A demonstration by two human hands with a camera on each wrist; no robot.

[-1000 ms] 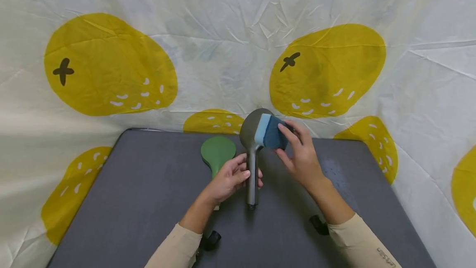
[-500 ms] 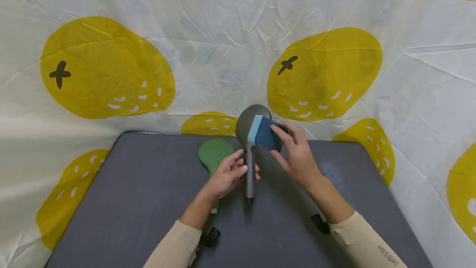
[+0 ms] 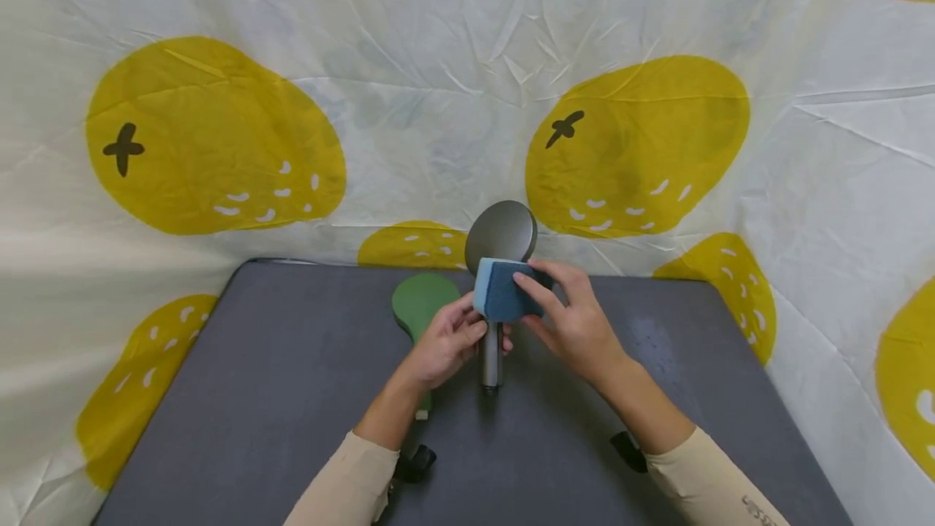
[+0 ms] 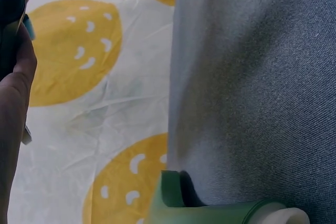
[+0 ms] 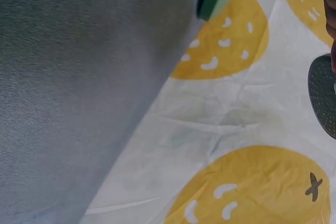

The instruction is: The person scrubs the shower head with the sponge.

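My left hand (image 3: 447, 347) holds a dark grey shower head (image 3: 501, 230) upright by its handle, above the table. Between the fingers and thumb of my right hand (image 3: 580, 327) is a sponge (image 3: 507, 291), light blue with a dark blue face. It lies across the neck of the shower head and hides that part; whether it touches cannot be told. The perforated face (image 5: 321, 95) of the grey shower head shows at the right wrist view's edge. Behind my left hand lies a green shower head (image 3: 424, 299), its white-tipped handle (image 4: 210, 214) low in the left wrist view.
The dark grey table (image 3: 307, 364) runs back to a white curtain (image 3: 431, 128) printed with yellow fruit. Faint wet-looking marks (image 3: 652, 343) show on the table at the right. A black strap piece (image 3: 416, 465) sits by the left sleeve, another (image 3: 628, 451) by the right.
The sponge has moved left and down from the shower head's round head to its neck, turning somewhat. My left hand keeps its hold, and the shower head has tilted slightly.
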